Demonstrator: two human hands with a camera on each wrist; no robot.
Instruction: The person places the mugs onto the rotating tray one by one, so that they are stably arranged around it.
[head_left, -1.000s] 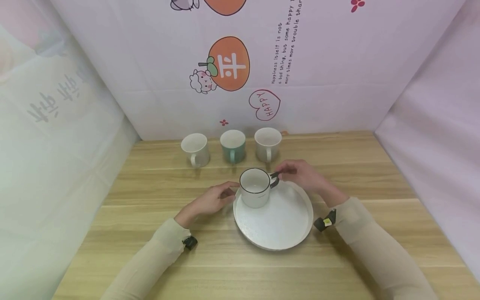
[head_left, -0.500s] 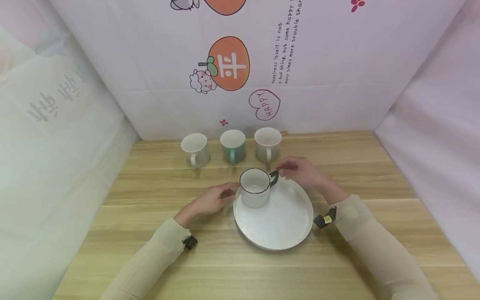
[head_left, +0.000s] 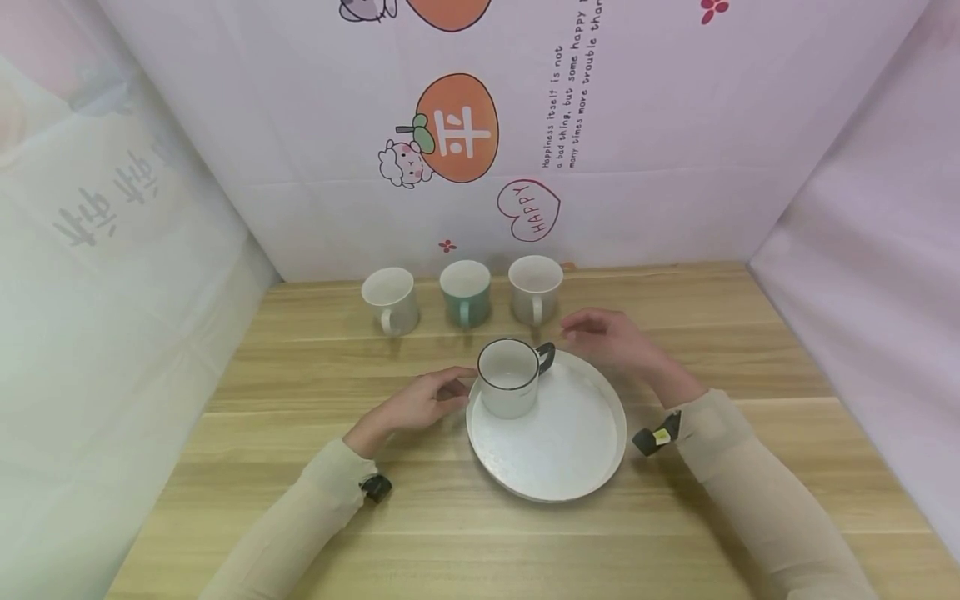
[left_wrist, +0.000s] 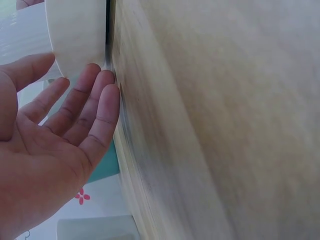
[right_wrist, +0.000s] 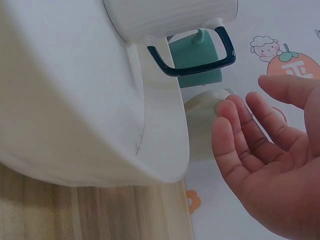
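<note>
A white mug [head_left: 510,383] with a dark rim and dark handle [head_left: 546,357] stands upright on the left part of a round white tray [head_left: 555,450]. My left hand [head_left: 426,400] is at the tray's left edge beside the mug, its fingers loosely bent. In the left wrist view the fingertips of that hand [left_wrist: 65,125] lie right at the tray's outer wall [left_wrist: 77,35]. My right hand [head_left: 611,337] hovers past the tray's back right edge, apart from the mug's handle. The right wrist view shows that hand [right_wrist: 270,155] with relaxed fingers and nothing between them.
Behind the tray, three mugs stand in a row: a white one [head_left: 392,302] at left, a teal one [head_left: 467,296] in the middle and another white one [head_left: 536,292] at right. A printed white cloth [head_left: 637,192] rises along the wooden table's [head_left: 337,533] back edge.
My right hand has let go of the mug's handle and drawn back to the right. The mug, the tray and my left hand have stayed nearly in place.
</note>
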